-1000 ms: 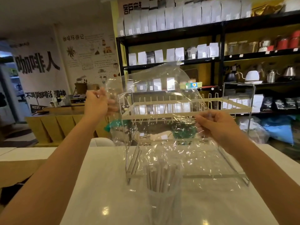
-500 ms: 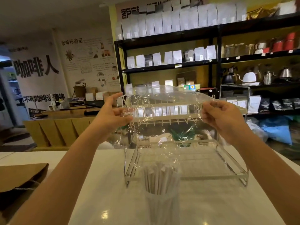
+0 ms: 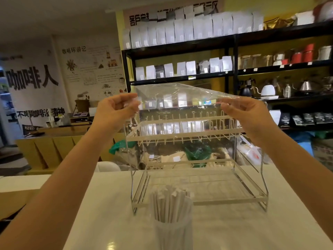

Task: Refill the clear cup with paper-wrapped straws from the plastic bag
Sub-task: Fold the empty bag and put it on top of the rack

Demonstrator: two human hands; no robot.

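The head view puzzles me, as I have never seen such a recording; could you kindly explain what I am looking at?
There is no machine here: a camera worn on a person's head looks forward and down at their own two hands. The left hand and right hand each pinch an end of a clear plastic bag, stretched between them in the air. Below, on the white table, stands a clear cup full of paper-wrapped straws, with a wire rack behind it. Shop shelves fill the background.
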